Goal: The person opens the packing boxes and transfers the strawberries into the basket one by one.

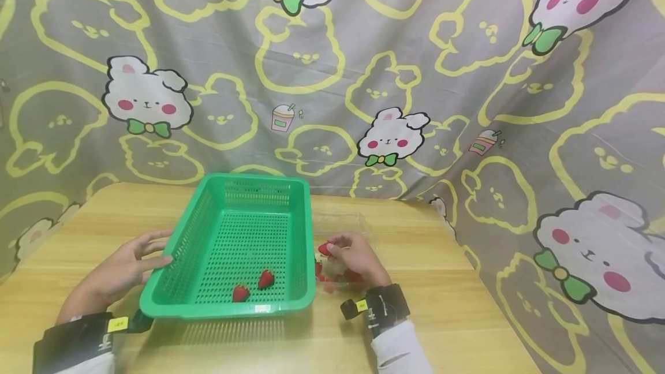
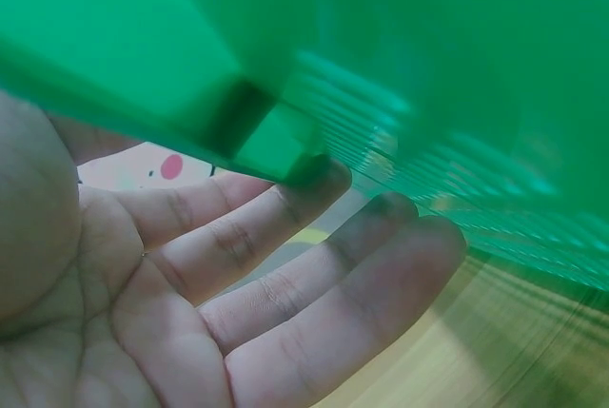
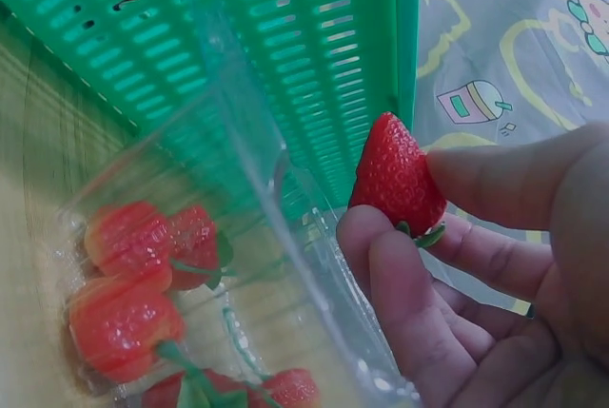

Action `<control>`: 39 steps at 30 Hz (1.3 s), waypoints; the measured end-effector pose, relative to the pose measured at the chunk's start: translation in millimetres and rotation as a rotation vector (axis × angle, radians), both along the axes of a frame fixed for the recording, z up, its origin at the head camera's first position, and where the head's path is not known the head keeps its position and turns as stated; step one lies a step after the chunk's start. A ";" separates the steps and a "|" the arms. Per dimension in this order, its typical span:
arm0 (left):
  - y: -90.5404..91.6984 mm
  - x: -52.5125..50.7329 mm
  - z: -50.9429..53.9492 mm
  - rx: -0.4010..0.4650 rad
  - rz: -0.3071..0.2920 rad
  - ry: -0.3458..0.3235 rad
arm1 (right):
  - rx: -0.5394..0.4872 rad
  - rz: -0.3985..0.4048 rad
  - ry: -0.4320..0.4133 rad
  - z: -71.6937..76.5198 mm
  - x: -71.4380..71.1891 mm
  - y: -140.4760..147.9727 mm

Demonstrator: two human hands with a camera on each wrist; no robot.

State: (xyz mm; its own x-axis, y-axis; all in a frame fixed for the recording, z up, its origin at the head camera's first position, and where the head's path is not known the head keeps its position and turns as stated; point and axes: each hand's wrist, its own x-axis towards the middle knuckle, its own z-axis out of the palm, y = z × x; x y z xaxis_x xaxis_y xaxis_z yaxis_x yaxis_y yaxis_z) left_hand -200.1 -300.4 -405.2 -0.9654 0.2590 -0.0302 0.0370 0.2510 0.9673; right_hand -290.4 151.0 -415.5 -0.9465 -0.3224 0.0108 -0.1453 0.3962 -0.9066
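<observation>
In the head view, a green slotted plastic basket (image 1: 241,241) stands left of centre on the wooden counter (image 1: 441,316), its far end near the back edge. Two strawberries, one on the right (image 1: 266,279) and one on the left (image 1: 241,293), lie on its floor toward the near end. The left hand (image 1: 116,273) is at the basket's left rim. Just beyond the right wall, the right hand (image 1: 358,258) pinches another strawberry (image 1: 325,249) above a clear plastic box (image 1: 340,222); the left hand is well apart from it, across the basket.

In the left wrist view, the left fingers (image 2: 324,337) are nearly straight and slightly spread along the basket's outside, curled round nothing; the thumb's tip is hidden.

In the right wrist view, the right thumb and fingers close on the held strawberry from opposite sides. Its long axis runs crosswise, tip toward the basket, leafy end away. Several stemmed strawberries (image 3: 128,237) fill the box below.
</observation>
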 end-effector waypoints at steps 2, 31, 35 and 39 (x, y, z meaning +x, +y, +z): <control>0.1 0.0 -0.9 -0.001 -0.002 0.001 | -0.030 0.007 -0.020 -0.1 -0.1 0.0; 0.8 -0.4 -1.2 -0.003 -0.005 0.016 | -0.286 0.088 -0.105 11.4 7.8 -7.2; 0.8 -0.6 -1.8 0.006 -0.002 0.014 | -0.300 0.098 -0.099 14.2 9.6 -7.9; 0.9 -0.4 -1.9 0.008 -0.006 0.019 | -0.290 0.093 -0.095 18.4 12.4 -8.8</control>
State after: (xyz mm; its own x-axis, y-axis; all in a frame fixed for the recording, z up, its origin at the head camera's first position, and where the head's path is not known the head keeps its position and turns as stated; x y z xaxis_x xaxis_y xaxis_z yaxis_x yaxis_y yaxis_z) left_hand -200.4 -299.6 -407.1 -0.9643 0.2647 -0.0094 0.0572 0.2426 0.9685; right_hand -278.1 142.1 -397.1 -0.9142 -0.4043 0.0283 -0.0784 0.1080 -0.9911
